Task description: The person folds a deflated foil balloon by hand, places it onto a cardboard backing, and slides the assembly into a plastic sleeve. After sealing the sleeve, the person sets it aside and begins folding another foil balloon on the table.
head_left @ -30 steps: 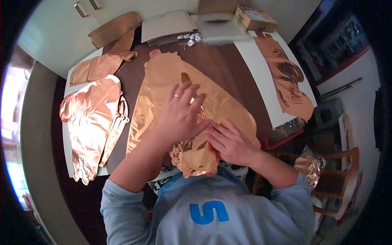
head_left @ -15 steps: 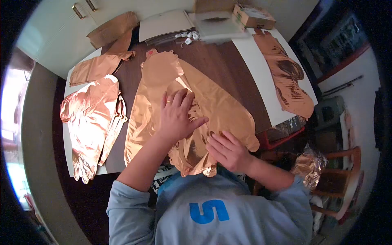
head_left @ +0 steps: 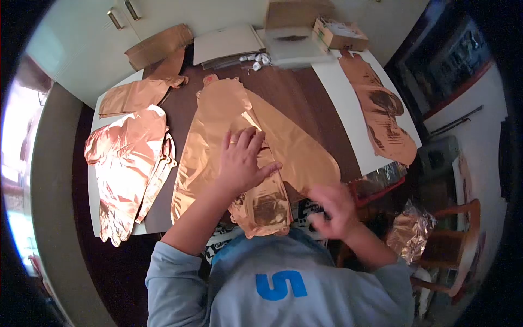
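A large copper-coloured foil balloon (head_left: 218,103) lies flat on the dark table in front of me, its near part folded into a narrow strip that reaches toward my body. My left hand (head_left: 242,161) rests on its middle, fingers spread and lying flat, with a ring on one finger. Off the balloon's right near corner is my right hand (head_left: 332,212), smeared by motion. Whether anything is between its fingers is hidden by the blur.
More flat foil balloons (head_left: 128,158) lie in a pile at the left. Another foil balloon (head_left: 378,103) lies on a white sheet (head_left: 338,103) at the right. Small white coils (head_left: 256,60) and a cardboard box (head_left: 340,34) stand at the back. A wooden chair (head_left: 463,245) is at the right.
My right hand has moved right and slightly down, off the folded strip. The strip's right side now lies flatter and straighter. My left hand stays on the balloon; the whole view has shifted slightly.
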Tool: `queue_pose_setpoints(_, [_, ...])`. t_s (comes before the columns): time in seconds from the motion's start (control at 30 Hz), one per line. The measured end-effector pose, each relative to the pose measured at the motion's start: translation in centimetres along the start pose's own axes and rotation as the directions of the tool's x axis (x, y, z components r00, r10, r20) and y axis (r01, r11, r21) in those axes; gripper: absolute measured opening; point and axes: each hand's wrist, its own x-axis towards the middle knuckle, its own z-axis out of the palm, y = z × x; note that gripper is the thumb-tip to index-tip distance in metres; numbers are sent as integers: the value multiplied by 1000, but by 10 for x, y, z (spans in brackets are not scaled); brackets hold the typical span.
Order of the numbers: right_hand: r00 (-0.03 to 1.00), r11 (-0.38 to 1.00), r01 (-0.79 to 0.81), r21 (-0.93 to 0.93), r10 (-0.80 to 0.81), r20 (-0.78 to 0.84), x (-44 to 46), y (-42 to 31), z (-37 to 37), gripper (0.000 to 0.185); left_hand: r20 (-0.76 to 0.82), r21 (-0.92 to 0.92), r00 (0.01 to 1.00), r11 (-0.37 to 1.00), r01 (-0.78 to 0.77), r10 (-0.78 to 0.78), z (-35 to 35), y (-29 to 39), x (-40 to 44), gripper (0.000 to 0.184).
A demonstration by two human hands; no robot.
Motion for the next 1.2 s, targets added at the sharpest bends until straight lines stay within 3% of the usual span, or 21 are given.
queue_pose_setpoints(0.1, [888, 866, -457, -204, 433, -151, 16, 24, -15, 53, 41, -81, 998, 996, 41, -38, -4, -1, 3, 75])
queue_pose_setpoints(0.2, [860, 785, -498, -367, 502, -92, 25, 33, -16, 47, 48, -269, 992, 955, 127, -119, -13, 0, 2, 72])
queue_pose_setpoints(0.23, [779, 731, -590, -344, 627, -6, 35, 30, -16, 40, 55, -348, 987, 924, 162, -153, -17, 1, 1, 72])
queue_pose_setpoints(0.33, [750, 702, -610, -368, 662, 20, 45, 31, -15, 32, 32, -257, 996, 962, 89, -83, -32, -9, -5, 69])
queue_pose_setpoints(0.43, [739, 746, -617, -250, 659, 142, 47, 34, -15, 25, 83, -102, 996, 994, -27, 35, -40, -28, -15, 65])
queue_pose_setpoints(0.53, [699, 713, -697, -74, 699, 153, 53, 22, -13, 19, 10, -96, 996, 992, -86, 88, -34, -38, -24, 62])
queue_pose_setpoints(0.63, [793, 757, -600, 259, 604, 73, 55, 0, -3, 17, 0, -147, 996, 985, -87, 88, -28, -41, -26, 63])
queue_pose_setpoints(0.67, [850, 823, -523, 223, 523, 63, 61, -17, -6, 17, 11, -149, 997, 986, -76, 78, -27, -41, -27, 64])
queue_pose_setpoints(0.73, [983, 974, -180, 140, 173, 59, 64, -30, 9, 21, 32, -150, 997, 987, -61, 66, -27, -43, -27, 64])
queue_pose_setpoints(0.8, [986, 974, 96, 203, -121, 114, 74, -46, 25, 25, 23, -131, 998, 989, -63, 66, -23, -46, -26, 60])
queue_pose_setpoints(0.9, [946, 862, 47, 505, -201, 255, 83, -50, 34, 35, 20, -184, 997, 980, -70, 75, -23, -51, -25, 50])
queue_pose_setpoints(0.97, [924, 803, -313, 507, 134, 359, 86, -14, 34, 42, 6, -210, 998, 976, -65, 67, -23, -53, -27, 44])
queue_pose_setpoints(1.0, [864, 728, -479, 491, 293, 409, 91, 6, 37, 46, -7, -207, 998, 976, -62, 62, -20, -54, -26, 42])
queue_pose_setpoints(1.07, [955, 942, -270, 196, 237, 177, 108, 35, 47, 51, -31, -196, 998, 978, -68, 63, -17, -53, -26, 39])
queue_pose_setpoints(1.1, [983, 985, -172, 16, 171, 66, 113, 45, 51, 54, -43, -186, 996, 979, -79, 72, -17, -53, -26, 38])
queue_pose_setpoints(1.2, [977, 975, 42, -216, 4, 211, 118, 47, 77, 58, -59, -173, 994, 979, -106, 97, -18, -53, -24, 37])
